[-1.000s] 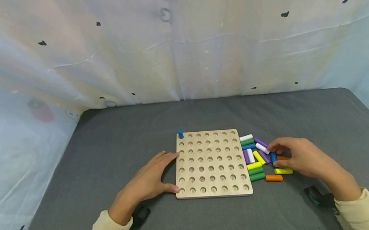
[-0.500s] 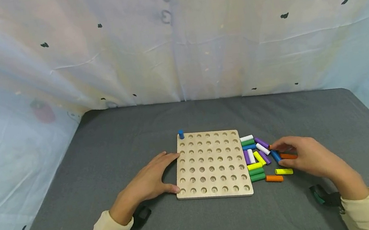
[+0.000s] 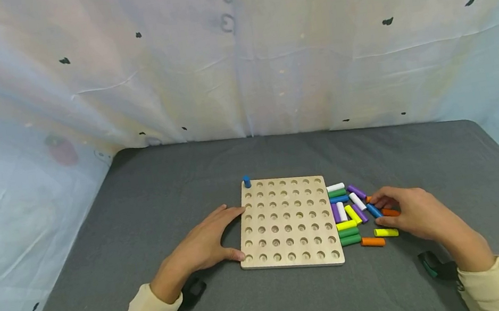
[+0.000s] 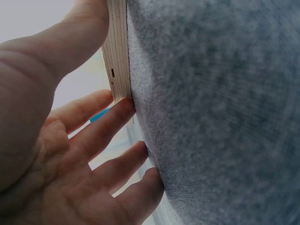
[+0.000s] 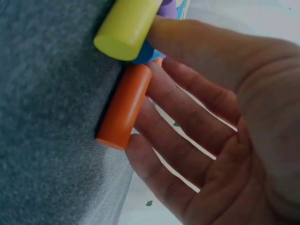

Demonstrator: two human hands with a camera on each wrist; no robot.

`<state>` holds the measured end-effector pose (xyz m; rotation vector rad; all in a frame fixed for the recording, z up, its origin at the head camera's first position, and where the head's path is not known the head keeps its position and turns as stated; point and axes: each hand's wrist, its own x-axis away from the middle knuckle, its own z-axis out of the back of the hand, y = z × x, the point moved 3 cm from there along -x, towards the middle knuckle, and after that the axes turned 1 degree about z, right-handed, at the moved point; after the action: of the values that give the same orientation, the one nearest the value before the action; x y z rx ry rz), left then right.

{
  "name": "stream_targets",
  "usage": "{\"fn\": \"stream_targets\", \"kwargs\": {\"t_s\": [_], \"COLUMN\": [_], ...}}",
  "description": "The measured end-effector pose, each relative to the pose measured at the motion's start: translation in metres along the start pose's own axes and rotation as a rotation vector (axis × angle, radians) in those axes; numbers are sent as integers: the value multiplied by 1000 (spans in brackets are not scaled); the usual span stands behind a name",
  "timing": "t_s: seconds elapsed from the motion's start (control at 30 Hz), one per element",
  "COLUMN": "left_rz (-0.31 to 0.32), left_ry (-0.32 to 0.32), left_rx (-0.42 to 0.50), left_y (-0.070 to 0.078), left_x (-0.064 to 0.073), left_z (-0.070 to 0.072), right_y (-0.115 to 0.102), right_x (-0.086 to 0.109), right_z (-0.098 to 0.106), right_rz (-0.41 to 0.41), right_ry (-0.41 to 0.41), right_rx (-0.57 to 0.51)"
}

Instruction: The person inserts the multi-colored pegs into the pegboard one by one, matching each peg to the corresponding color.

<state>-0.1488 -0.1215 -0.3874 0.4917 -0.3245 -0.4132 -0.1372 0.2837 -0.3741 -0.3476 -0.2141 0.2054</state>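
Observation:
A square wooden pegboard [image 3: 286,265] with rows of round holes lies flat on the dark cloth. One blue peg [image 3: 247,181] stands upright in its far left corner hole. My left hand [image 3: 201,243] rests against the board's left edge, thumb at the near corner and fingers spread. Right of the board, my right hand [image 3: 410,212] is among loose pegs, its fingers loosely bent. Between its thumb and fingertips lies a blue peg [image 3: 374,210]; whether it is pinched is unclear. An orange peg [image 5: 123,108] lies by the fingers and a yellow peg [image 5: 126,28] by the thumb.
Several loose pegs in white, green, purple, blue and yellow, such as a green peg [image 3: 350,240], lie along the board's right edge. Another orange peg [image 3: 372,242] lies nearer the front. Pale curtains [image 3: 265,67] hang behind the grey cloth-covered table [image 3: 301,309].
My right hand has shifted slightly to the right. Under its fingers the blue peg has turned from nearly upright in view to slanted, and the orange peg shows more. The left hand stays at the board.

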Motion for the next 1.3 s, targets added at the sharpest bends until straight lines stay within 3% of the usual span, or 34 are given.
{"fn": "stream_targets", "kwargs": {"t_s": [1.3], "left_rz": [14], "left_ry": [7], "left_rx": [8], "left_y": [0], "left_x": [2], "left_z": [1], "right_y": [-3], "right_x": [3], "right_z": [0], "right_rz": [36], "right_ry": [-42], "right_rx": [39]}}
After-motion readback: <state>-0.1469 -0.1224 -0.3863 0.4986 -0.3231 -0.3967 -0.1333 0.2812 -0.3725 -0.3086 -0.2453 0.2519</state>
